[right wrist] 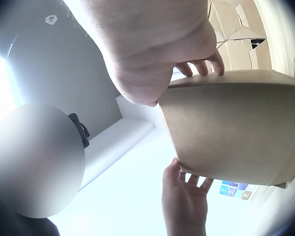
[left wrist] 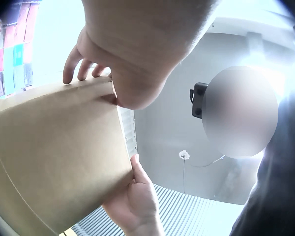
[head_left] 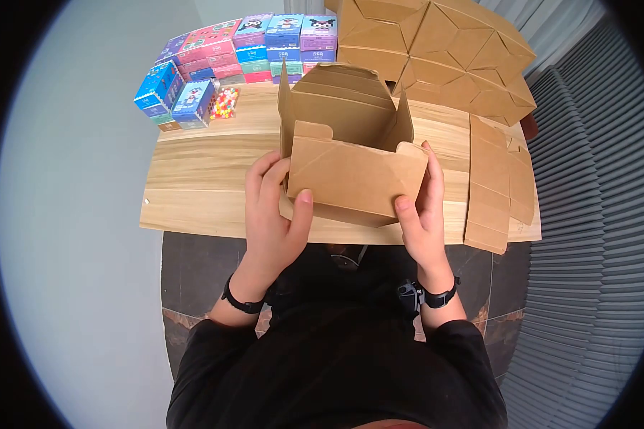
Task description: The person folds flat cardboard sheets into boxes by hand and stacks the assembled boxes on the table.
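Note:
A brown cardboard box [head_left: 358,171] is held between both hands in the head view, over the front of the table. Its top gapes open, with the side flaps standing up and notched tabs along the front edge. My left hand [head_left: 273,214] grips the left side, thumb on the front panel and fingers along the side wall. On the opposite side, my right hand [head_left: 426,207] grips it the same way, thumb near the lower right corner. Both wrist views show the plain box underside [left wrist: 59,157] from below, with fingertips against the side walls.
Stacks of colourful small boxes [head_left: 250,50] line the back left of the wooden table [head_left: 207,164]. Beside them lies a bag of coloured balls [head_left: 224,104]. Folded cardboard boxes [head_left: 444,53] are piled at the back right. A flattened cardboard sheet [head_left: 490,182] lies at the right edge.

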Demonstrator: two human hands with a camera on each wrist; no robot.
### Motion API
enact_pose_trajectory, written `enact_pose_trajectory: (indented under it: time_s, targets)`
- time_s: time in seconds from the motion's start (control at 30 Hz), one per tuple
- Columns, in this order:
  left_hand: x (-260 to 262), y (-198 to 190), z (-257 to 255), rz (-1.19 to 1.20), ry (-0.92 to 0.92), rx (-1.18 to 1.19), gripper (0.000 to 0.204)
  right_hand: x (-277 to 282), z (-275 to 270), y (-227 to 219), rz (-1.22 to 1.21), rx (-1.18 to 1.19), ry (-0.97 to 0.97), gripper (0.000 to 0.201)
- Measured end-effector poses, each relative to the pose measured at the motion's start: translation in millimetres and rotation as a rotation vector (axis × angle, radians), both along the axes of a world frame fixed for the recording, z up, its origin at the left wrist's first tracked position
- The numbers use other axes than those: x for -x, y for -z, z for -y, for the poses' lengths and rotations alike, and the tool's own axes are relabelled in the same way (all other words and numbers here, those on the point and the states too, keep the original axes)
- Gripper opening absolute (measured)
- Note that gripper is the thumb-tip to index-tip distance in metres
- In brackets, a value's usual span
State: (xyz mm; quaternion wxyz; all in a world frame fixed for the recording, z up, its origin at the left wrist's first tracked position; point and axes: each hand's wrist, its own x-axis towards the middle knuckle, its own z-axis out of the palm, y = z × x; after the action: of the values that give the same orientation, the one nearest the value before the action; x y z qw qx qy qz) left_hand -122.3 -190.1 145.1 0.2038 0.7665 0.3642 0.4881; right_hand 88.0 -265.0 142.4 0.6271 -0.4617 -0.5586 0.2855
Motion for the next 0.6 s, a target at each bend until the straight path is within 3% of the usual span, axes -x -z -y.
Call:
enact_pose_trajectory:
  time_s: [0.1,0.17,0.27,0.4,0.47,0.6]
  targets:
    - [3,7,-7,-0.041,0.012,-0.099,0.042,-1,-1,3,0.006,0.005,0.005,0.076]
    - [0,8,-8,0.147,0.07,-0.002,0.05,-1,-2,3,0.023,0.021,0.025,0.077]
    - [5,10,-14,0.184,0.117,0.116,0.057,-2,-3,3,0.029,0.04,0.049,0.077]
    - [5,9,-21,0.27,0.163,0.231,0.056,-1,-4,1,0.003,0.006,0.03,0.078]
    - [0,1,-23,0.404,0.171,0.332,0.058,-4,-4,4,0.104,-0.02,0.064,0.079]
    - [3,-3,-24,0.384,0.267,0.395,0.057,-3,-4,-4,0.177,-0.039,0.114,0.075]
